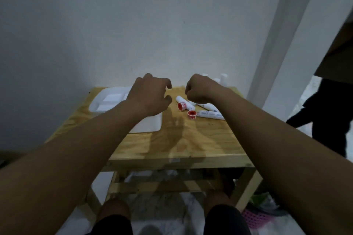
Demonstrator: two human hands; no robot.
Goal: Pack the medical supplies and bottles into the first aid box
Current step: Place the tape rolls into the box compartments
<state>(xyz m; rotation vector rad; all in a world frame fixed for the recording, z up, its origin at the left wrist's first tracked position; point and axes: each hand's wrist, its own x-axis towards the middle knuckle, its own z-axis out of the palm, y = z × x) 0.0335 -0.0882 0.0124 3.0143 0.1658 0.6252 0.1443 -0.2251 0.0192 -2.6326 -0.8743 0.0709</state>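
A white first aid box (150, 125) with inner compartments lies open on the left of a small wooden table (200, 139). My left hand (150, 95) hovers over the box's right side, fingers curled and apart, holding nothing. My right hand (198, 89) hangs over the table's far middle with fingers curled in; nothing shows in it. Below it lie two red-capped white tape rolls (181, 105) (191, 114) and several white tubes (210, 114). Small white bottles (223, 79) stand at the table's far right, partly hidden by my right hand.
The table stands against a white wall. A person in dark trousers (328, 120) stands at the right. A pink basket (257, 219) and green items lie on the floor at lower right. My knees (114, 210) are in front of the table.
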